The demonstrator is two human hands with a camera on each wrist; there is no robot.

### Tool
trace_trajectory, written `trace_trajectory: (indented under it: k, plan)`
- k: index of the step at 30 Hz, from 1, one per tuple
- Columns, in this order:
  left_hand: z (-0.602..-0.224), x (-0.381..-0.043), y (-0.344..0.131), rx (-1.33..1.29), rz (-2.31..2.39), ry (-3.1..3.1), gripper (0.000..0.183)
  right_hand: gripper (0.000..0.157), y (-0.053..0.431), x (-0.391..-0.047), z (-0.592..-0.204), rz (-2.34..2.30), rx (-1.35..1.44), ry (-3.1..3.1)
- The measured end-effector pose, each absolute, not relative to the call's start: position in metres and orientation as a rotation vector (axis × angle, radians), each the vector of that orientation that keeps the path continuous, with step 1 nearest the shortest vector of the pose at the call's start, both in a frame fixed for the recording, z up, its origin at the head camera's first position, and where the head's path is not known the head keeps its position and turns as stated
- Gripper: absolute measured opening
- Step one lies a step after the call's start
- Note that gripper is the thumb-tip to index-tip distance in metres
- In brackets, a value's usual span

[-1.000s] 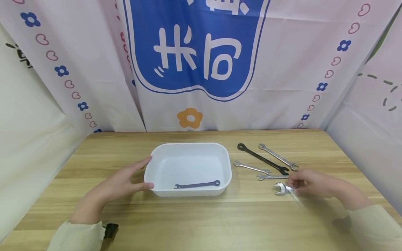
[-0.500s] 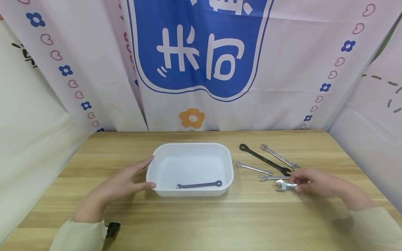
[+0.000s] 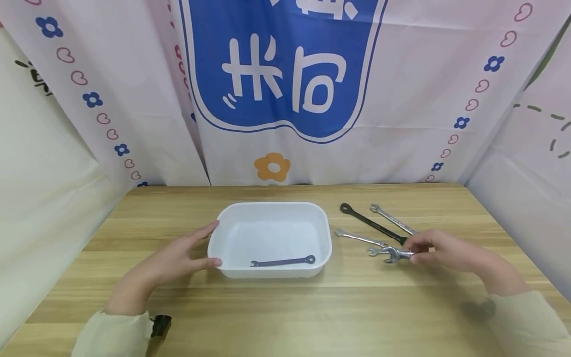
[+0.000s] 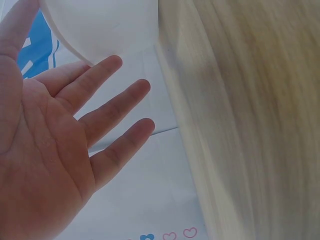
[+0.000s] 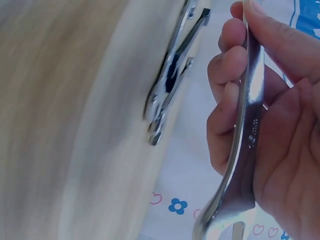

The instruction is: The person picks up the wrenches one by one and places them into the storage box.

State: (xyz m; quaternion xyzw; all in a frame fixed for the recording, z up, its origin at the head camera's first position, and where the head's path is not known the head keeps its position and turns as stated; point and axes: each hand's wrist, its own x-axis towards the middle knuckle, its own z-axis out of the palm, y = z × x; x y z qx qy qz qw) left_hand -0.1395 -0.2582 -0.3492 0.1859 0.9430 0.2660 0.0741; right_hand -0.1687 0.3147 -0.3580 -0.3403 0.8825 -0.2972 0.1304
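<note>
My left hand (image 3: 176, 255) touches the left side of a white plastic bin (image 3: 272, 273), thumb at its near rim and index finger farther back. In the left wrist view its other fingers (image 4: 117, 107) are straight and spread. A dark wrench (image 3: 285, 262) lies inside the bin along the near wall. My right hand (image 3: 450, 254) grips a large silver open-end wrench (image 5: 247, 125), thumb on one side of the handle and curled fingers on the other. The wrench's open end points left, overlapping a smaller silver wrench (image 3: 376, 252) in the head view.
Right of the bin, a long black wrench (image 3: 372, 224), a silver wrench (image 3: 392, 218) behind it and a small silver wrench (image 3: 359, 238) lie on the wooden table (image 3: 267, 317). A printed cloth (image 3: 379, 158) hangs behind the table's back edge.
My right hand has taken the large silver wrench from the near side and moved it slightly back and left, over the smaller wrenches. My left hand stays at the bin.
</note>
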Motion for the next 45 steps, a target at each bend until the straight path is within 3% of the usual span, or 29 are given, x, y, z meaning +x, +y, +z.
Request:
trace_trajectory:
  k: [29, 45]
  plan:
    - [-0.351, -0.143, -0.257, 0.581, 0.785, 2.833, 0.094, 0.008, 0.248, -0.18, -0.328, -0.9, -0.944, 2.587]
    - [-0.351, -0.141, -0.258, 0.589, 0.803, 2.828, 0.093, 0.009, 0.196, -0.191, -0.32, -0.878, -1.101, 2.539]
